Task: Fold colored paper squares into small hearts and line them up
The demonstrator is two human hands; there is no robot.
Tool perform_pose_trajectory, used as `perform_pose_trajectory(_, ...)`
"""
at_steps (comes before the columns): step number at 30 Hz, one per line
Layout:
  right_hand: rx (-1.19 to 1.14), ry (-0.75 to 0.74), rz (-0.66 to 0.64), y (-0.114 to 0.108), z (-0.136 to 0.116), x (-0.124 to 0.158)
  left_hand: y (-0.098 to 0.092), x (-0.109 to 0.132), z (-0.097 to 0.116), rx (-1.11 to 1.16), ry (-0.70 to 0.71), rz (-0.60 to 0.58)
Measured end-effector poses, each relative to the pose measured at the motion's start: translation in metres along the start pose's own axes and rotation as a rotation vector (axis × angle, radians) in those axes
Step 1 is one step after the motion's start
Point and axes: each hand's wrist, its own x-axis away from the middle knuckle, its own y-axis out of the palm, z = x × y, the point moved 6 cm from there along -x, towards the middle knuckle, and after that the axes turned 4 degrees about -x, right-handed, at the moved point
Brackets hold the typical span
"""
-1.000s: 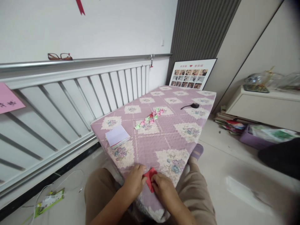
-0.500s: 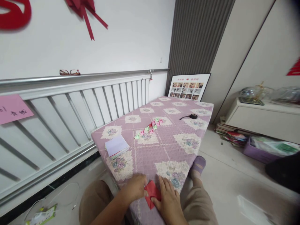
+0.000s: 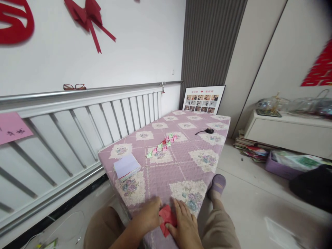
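A folded sheet of red paper lies at the near end of the cloth-covered table, between my two hands. My left hand is curled in at its left edge, fingers closed against the paper. My right hand holds down the right side, its thumb pressing on the paper and its fingers stretched forward along the cloth. Some folds show on the red surface; my fingers hide part of the edges. Farther up the table, small folded paper pieces in green, pink and red lie in rows. A stack of coloured paper with a lilac top sheet sits at the left.
A floral purple tablecloth covers the table. Toward its far right lies a black round object with a strap. A photo board leans behind the far end. The white radiator runs along the left, with glasses on the pipe above.
The view has shifted slightly. On the red paper more fold lines and a raised flap show under my fingers. Both hands stay at the same edges of it.
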Motion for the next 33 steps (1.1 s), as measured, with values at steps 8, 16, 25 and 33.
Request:
perform_pose_trajectory(8, -0.048, -0.015, -0.024, 0.002, 0.0, 0.002, 0.015, -0.011, -0.012, 0.079, -0.045, -0.107)
perform_pose_trajectory(16, -0.248, -0.031, -0.11, -0.008, -0.016, -0.002, 0.015, -0.007, -0.018, 0.32, -0.034, -0.075)
perform_pose_trajectory(25, -0.261, -0.346, 0.121, -0.049, -0.036, -0.008, -0.019, 0.011, 0.011, 0.164, 0.156, 0.292)
perform_pose_trajectory(33, 0.053, -0.554, 0.294, -0.027, -0.04, -0.005, 0.0, 0.023, 0.004, -0.176, 0.28, 0.415)
